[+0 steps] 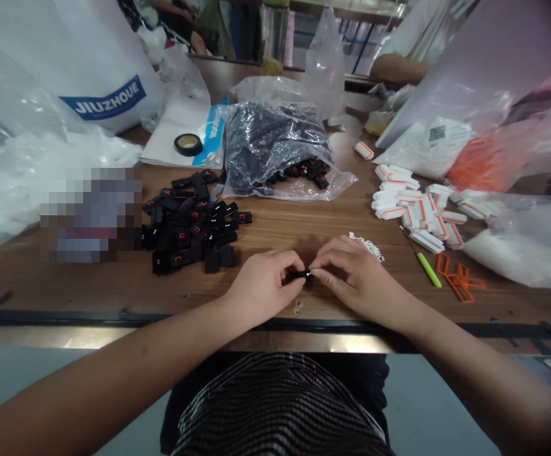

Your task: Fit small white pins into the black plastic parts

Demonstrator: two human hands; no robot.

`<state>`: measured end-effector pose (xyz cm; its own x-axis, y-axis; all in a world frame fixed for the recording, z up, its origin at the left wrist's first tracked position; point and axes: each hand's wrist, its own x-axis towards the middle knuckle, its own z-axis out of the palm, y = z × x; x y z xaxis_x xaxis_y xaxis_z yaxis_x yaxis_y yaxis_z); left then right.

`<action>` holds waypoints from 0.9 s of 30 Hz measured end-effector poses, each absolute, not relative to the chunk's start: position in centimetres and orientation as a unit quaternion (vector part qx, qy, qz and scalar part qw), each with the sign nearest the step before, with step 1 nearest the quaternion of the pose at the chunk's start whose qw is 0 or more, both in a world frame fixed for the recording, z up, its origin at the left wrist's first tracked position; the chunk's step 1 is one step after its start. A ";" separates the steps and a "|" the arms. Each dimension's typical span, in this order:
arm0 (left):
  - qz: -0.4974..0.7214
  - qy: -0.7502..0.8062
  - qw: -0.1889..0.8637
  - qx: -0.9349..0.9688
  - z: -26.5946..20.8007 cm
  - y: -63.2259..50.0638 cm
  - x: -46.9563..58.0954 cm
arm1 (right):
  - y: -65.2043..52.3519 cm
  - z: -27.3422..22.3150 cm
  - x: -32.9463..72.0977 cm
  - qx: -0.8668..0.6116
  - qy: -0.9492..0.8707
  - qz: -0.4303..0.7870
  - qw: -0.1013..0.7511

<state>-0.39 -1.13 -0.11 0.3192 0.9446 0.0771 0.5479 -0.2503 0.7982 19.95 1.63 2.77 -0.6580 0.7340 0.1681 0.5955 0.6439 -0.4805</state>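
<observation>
Between the fingertips of both hands is a small black plastic piece (pixel 304 274) with a white spot at its right end, held just above the table near its front edge. My left hand (pixel 266 282) pinches its left side. My right hand (pixel 351 272) closes thumb and finger at its right end; whether a tiny white part is in that pinch is too small to tell. Just behind my right hand lie small white parts (pixel 368 246), partly hidden by it. A heap of black plastic pieces (pixel 192 221), some with red marks, lies left of my left hand.
A clear bag of black pieces (pixel 280 145) lies at the back, beside a tape roll (pixel 189 144) on a booklet. To the right are white-and-orange pieces (pixel 420 206), a green stick tool (pixel 429 270) and orange frames (pixel 460 282). Large plastic bags flank both sides. Other people sit opposite.
</observation>
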 end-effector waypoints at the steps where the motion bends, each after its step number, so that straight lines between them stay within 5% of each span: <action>1: 0.288 0.507 0.344 0.736 -0.1 -1.1 -0.4 | 1.6 2.7 19.9 -0.376 -0.892 0.186 0.168; 10: 0.283 0.514 0.345 0.733 0.1 -1.1 -0.3 | 0.2 3.0 20.0 -0.332 -0.930 0.044 0.155; 23: 0.292 0.512 0.353 0.726 -0.1 -1.1 -0.3 | -0.4 2.3 20.0 -0.318 -0.931 -0.013 0.177; 27: 0.285 0.508 0.347 0.735 0.2 -1.4 -0.3 | -0.3 2.7 20.3 -0.323 -0.924 0.059 0.196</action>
<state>-0.34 -1.35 0.19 0.3212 0.9447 0.0662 0.5490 -0.2428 0.7998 20.32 -0.28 2.66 -0.7148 0.6201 0.3234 0.5736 0.7844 -0.2362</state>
